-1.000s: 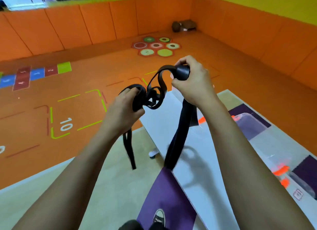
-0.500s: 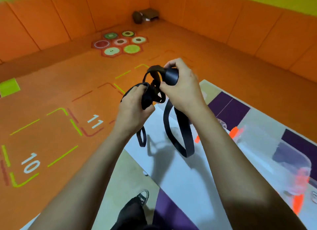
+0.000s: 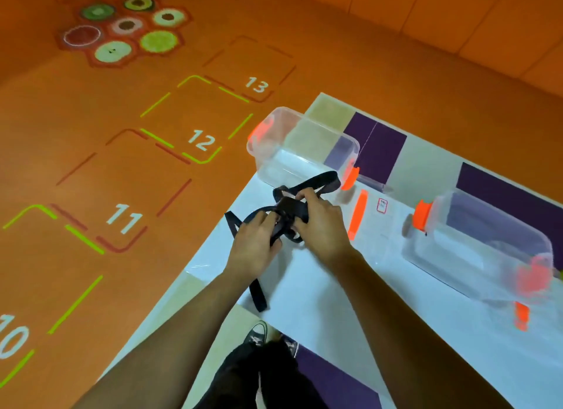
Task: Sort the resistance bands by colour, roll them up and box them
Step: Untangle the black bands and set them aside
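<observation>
I see both hands close together above the white table (image 3: 335, 317), holding one black band (image 3: 321, 180) in a loose tangle. The left hand (image 3: 253, 248) has its fingers curled round a bunch of the strap. The right hand (image 3: 320, 225) grips the same knot from the other side, fingers and thumb bent around it. One loop sticks out past the right hand towards the near clear box (image 3: 307, 123). A tail hangs below the left hand, near the table edge; I cannot tell whether it touches the top. A second clear box (image 3: 457, 256) with orange clips stands further right, well apart from the band. Neither box shows a band inside.
</observation>
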